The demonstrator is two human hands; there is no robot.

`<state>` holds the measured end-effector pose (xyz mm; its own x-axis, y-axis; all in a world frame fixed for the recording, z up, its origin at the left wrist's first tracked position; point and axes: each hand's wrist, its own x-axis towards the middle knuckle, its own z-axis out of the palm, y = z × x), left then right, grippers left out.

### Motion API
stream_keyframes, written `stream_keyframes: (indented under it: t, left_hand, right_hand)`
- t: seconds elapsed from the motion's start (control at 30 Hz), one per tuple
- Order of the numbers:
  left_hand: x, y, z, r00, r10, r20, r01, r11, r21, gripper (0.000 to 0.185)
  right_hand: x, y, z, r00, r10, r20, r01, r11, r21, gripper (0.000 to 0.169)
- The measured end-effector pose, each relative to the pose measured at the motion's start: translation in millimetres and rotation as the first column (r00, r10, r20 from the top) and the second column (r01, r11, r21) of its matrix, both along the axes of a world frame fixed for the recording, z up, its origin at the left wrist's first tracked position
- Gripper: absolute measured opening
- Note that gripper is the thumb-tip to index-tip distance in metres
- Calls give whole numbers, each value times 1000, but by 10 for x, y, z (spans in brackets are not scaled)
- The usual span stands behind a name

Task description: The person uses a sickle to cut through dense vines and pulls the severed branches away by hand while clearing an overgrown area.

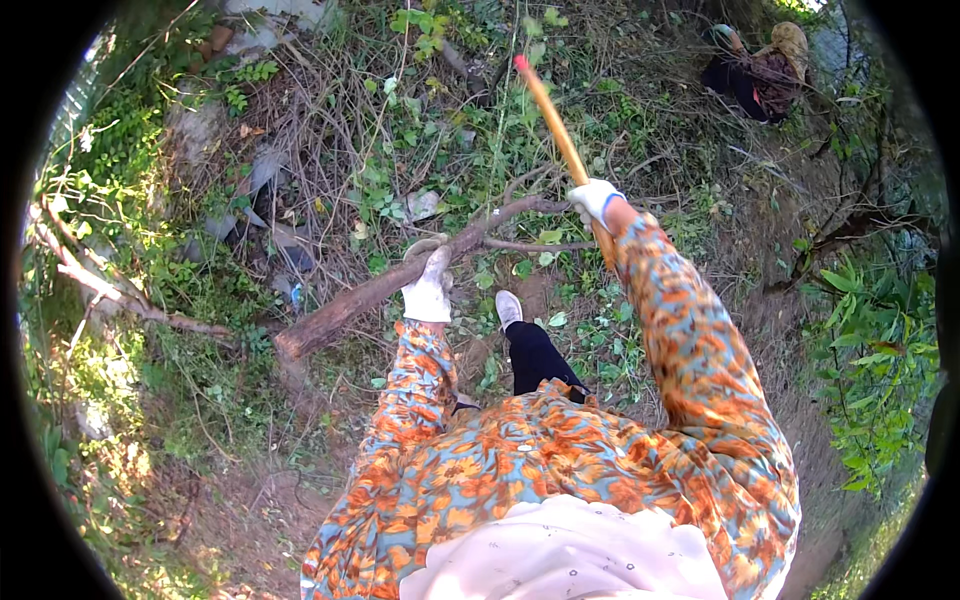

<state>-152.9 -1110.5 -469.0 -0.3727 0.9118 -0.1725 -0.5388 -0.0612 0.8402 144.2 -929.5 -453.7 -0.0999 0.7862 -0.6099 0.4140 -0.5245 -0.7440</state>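
Note:
In a pale work glove, my left hand (pixel 429 283) grips a thick brown tree branch (pixel 360 300) from below, near its middle. The branch slants up to the right from its cut butt end and splits into thinner side twigs (pixel 536 246) in front of my right hand. My right hand (pixel 596 199), gloved in white with a blue cuff edge, is closed around an orange-brown wooden handle (pixel 559 127). A red tip (pixel 521 63) marks the handle's far end, and its lower end lies beside my sleeve. Whether it carries a blade cannot be told.
Dry stalks (pixel 315 142) and green creepers cover the ground ahead, with a grey stone (pixel 421 204) among them. A pale bare branch (pixel 127 296) lies left. Leafy shoots (pixel 862 360) stand right. Another person (pixel 765 79) crouches at the upper right. My shoe (pixel 508 309) stands below the branch.

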Motion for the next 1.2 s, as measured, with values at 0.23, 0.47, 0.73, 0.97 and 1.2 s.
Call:
stream_keyframes:
  t: [0.23,0.47,0.73,0.97,1.2]
  left_hand:
    - [-424,-272,-288,996,56,-73,-63,993,-103,20]
    - [27,-313,-168,893,-222,-393,268,961,65,31]
    - [-246,-743,-511,968,-185,-173,147,967,-209,35]
    - [-301,-833,-327,986,-157,-59,131,942,-308,32]
    - [-367,-1420,-1662,869,-461,-180,379,854,-358,34]
  right_hand:
    - [487,-985,46,569,360,739,-455,887,-82,33]
    - [649,-1816,-274,957,-271,106,276,961,-30,31]
    - [-187,-787,1780,849,-216,-482,460,752,473,16]
    - [1171,-1472,-536,700,22,714,-54,998,22,36]
    - [1196,-2435,-1107,907,-114,404,182,974,-132,37]
